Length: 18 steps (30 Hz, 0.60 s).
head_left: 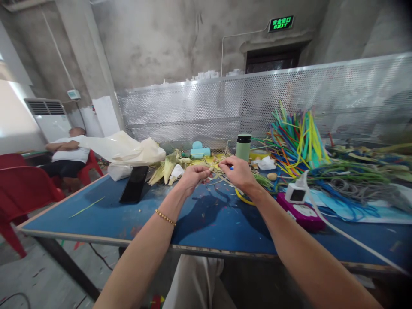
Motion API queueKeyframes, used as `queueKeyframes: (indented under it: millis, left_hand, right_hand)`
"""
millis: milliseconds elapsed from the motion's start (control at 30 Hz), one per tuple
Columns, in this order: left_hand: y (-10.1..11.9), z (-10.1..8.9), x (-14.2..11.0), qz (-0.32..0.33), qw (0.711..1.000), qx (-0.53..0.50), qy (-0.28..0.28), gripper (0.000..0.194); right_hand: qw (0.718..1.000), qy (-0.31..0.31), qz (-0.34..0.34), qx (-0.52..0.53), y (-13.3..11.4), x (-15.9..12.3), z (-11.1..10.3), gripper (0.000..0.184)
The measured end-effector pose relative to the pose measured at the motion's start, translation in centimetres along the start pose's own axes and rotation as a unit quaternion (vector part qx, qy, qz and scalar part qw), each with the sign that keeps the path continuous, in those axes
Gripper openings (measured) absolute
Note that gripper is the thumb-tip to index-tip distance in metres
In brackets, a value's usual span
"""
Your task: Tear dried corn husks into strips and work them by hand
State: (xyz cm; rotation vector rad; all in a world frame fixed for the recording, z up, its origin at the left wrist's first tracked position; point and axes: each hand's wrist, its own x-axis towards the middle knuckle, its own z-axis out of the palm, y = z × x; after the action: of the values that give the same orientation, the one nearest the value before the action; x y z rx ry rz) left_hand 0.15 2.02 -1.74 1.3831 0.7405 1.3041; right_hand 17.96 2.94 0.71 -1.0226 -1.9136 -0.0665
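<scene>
My left hand (194,177), a beaded bracelet on its wrist, is closed in a pinch above the blue table (119,223). Close by on its right, my right hand (240,172) is closed too, thumb and fingers pressed together. Whatever is between the fingertips is too fine to name; thin pale strands show around them. A small blue bit shows at the right hand's fingers. Just beyond lie dry corn husks (165,168) and yellowish scraps. A green bottle with a black lid (243,148) stands behind my right hand. Below that forearm lies a yellow ring (243,197).
A black phone (134,184) and a plastic bag (128,148) lie left. At right are colourful strips (296,141), green and grey cords (350,184), and a purple power strip (299,212) with a charger and white cable. A perforated metal screen (193,105) backs the table; a person sits far left.
</scene>
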Motion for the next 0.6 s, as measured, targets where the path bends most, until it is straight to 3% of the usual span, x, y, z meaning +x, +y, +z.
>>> queueKeyframes:
  millis: [100, 267, 433, 600]
  left_hand:
    - [0.1, 0.0, 0.1, -0.023, 0.994, -0.082, 0.061, 0.01]
    - [0.1, 0.0, 0.6, -0.047, 0.976, -0.165, 0.132, 0.012]
    - [-0.4, 0.1, 0.8, -0.052, 0.969, -0.194, 0.142, 0.019]
    - [-0.6, 0.4, 0.7, -0.053, 0.97, -0.199, 0.129, 0.029]
  right_hand:
    - [1.0, -0.009, -0.007, 0.027, -0.7, -0.2, 0.0, 0.019]
    - [0.989, -0.143, -0.026, 0.036, -1.4, -1.0, 1.4, 0.024]
    - [0.985, -0.157, -0.062, -0.025, -1.2, -1.5, 2.9, 0.027]
    - [0.987, -0.154, -0.035, -0.014, -1.5, -1.6, 3.3, 0.03]
